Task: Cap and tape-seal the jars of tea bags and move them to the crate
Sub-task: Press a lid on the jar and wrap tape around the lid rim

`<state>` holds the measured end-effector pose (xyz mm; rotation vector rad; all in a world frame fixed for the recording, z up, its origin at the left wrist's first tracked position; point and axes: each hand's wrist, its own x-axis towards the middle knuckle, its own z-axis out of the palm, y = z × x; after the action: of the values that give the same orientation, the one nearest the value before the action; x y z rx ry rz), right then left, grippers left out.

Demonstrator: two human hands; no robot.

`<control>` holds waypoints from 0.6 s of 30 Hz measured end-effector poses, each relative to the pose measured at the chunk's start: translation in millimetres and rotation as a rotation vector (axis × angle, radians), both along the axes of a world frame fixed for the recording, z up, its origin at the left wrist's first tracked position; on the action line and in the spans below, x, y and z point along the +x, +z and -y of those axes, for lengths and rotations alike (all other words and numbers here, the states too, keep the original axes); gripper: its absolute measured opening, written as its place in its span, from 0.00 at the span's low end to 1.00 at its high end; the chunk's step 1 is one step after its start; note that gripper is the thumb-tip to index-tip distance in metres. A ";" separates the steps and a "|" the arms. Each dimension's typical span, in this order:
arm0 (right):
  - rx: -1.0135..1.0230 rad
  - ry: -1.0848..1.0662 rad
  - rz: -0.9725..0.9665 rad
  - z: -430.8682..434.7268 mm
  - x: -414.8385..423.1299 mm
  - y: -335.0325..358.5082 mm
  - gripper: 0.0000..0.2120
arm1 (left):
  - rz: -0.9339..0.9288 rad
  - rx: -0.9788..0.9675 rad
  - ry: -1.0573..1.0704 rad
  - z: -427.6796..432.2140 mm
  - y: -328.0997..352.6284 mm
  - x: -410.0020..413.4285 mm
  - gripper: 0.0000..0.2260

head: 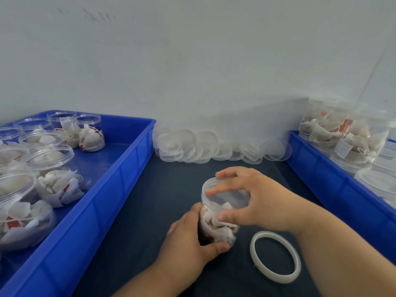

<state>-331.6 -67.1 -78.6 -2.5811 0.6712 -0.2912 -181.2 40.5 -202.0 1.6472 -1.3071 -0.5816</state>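
Observation:
A clear plastic jar of tea bags (216, 226) stands on the dark table in front of me. My left hand (186, 239) grips its body from the left, thumb curled round the base. On top sits a clear lid (225, 195), with the fingers and thumb of my right hand (255, 200) curled round its rim. A roll of clear tape (275, 257) lies flat on the table just right of the jar. At left a blue crate (102, 202) holds several open jars of tea bags (55, 181). A second blue crate (334, 185) at right holds capped jars (347, 133).
A heap of loose clear lids (214, 146) lies along the wall between the two crates. The white wall stands close behind. The dark table surface (150, 211) runs between the crates.

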 end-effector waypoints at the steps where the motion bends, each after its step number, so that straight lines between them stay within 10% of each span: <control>1: -0.060 -0.046 0.003 -2.4 3.6 -3.7 0.26 | 0.004 -0.002 -0.001 -0.3 0.8 -0.1 0.27; 4: -0.129 -0.124 0.009 -9.3 7.9 -14.2 0.40 | 0.018 -0.014 -0.008 -0.4 2.0 -0.6 0.28; 10: 0.628 0.100 0.351 -2.7 -18.1 -22.9 0.49 | 0.055 0.009 0.013 -0.3 -0.2 -0.6 0.30; 18: 0.278 -0.178 0.331 -2.8 -7.6 -28.0 0.53 | 0.079 -0.005 0.023 -1.4 1.4 -1.6 0.30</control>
<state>-339.2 -64.3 -106.5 -2.1474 0.7581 -0.6208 -182.9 41.9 -200.6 1.6939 -1.3440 -0.5031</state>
